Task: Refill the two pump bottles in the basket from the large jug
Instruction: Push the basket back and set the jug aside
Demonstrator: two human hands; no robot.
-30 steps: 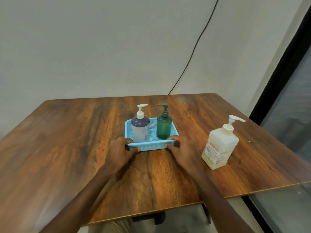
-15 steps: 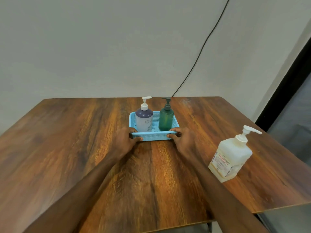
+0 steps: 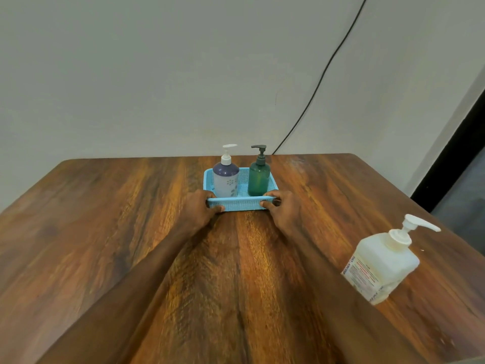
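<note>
The left hand [image 3: 199,210] and right hand [image 3: 284,210] grip the basket [image 3: 241,205] by its near rim, far centre; a jerk could topple the white bottle [image 3: 226,181] or green bottle [image 3: 259,179]. The jug [image 3: 380,266] stands near right.

Plain domestic-looking room: wood-grain table [image 3: 105,232] against bare pale wall [image 3: 131,74], black cable [image 3: 324,72], dark window frame [image 3: 451,158].
</note>
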